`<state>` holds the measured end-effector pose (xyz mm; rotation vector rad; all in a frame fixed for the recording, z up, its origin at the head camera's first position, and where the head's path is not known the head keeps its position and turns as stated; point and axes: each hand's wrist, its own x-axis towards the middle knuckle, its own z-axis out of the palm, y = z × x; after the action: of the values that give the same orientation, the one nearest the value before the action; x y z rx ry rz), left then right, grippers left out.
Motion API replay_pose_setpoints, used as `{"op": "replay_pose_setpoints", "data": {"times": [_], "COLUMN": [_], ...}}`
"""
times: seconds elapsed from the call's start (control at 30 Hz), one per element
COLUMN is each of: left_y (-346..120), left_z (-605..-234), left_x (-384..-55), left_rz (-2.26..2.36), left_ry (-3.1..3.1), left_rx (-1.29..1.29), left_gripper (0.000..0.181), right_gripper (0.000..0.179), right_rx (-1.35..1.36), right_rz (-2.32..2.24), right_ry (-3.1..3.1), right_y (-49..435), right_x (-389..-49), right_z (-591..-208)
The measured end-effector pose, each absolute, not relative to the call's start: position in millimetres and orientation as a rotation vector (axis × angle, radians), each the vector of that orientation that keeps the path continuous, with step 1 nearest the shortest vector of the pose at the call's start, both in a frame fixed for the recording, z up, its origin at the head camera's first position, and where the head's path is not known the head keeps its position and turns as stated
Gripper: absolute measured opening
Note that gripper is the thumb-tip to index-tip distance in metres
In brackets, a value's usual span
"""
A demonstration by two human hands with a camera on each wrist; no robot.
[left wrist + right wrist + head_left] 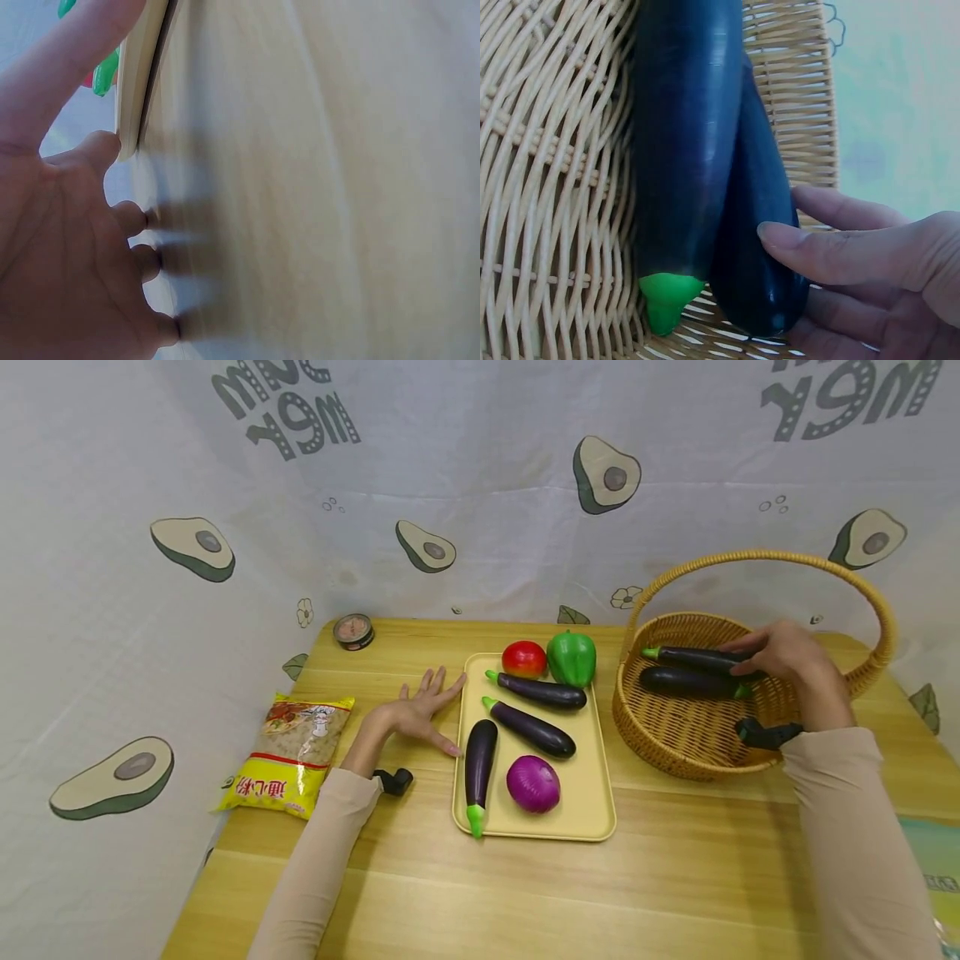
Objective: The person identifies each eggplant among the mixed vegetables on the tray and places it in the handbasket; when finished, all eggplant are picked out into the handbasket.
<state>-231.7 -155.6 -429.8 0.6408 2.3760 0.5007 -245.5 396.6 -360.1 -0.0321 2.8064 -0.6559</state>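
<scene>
In the head view my right hand (pixel 787 660) reaches into a wicker basket (pixel 637 727) and holds the rear eggplant (pixel 693 657) near its blunt end. The right wrist view shows the thumb on top of that eggplant (pixel 761 195) and the fingers along its far side. Another eggplant (pixel 686 682) lies alongside, its green cap (pixel 664 300) close to the wicker wall. My left hand (pixel 412 714) is spread flat at the left edge of a yellow tray (pixel 585 802), thumb and index finger at its rim. Three eggplants rest on the tray, including an upright-lying one (pixel 480 764).
Also on the tray are a purple onion (pixel 533 783), a green bell pepper (pixel 572 658) and a red tomato-like item (pixel 524 659). A yellow pasta bag (pixel 292 756) and a round tin (pixel 353 632) lie left. The basket's tall handle (pixel 757 557) arches over it.
</scene>
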Motion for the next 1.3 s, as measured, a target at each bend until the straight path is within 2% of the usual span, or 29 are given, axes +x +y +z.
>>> {"op": "replay_pose_setpoints", "data": {"times": [0.7,0.9,1.17,1.3], "left_y": [-157,-156,-156,-156], "left_z": [-432,-431,-431,-431], "left_x": [-234,-234,-235,-235], "left_rz": [0.504,0.502,0.501,0.505], "left_ry": [2.377,2.375,2.373,2.369], "left_rx": [0.643,0.647,0.649,0.645], "left_gripper": [0.130,0.129,0.129,0.129], "right_gripper": [0.035,0.043,0.063,0.061], "right_rx": [-0.024,-0.124,-0.277,-0.425], "right_rz": [-0.693,-0.667,-0.672,-0.588], "right_ry": [2.835,2.824,2.739,2.742], "right_y": [391,384,353,330], "right_x": [-246,-244,-227,-215], "right_z": [-367,-363,-331,-320]}}
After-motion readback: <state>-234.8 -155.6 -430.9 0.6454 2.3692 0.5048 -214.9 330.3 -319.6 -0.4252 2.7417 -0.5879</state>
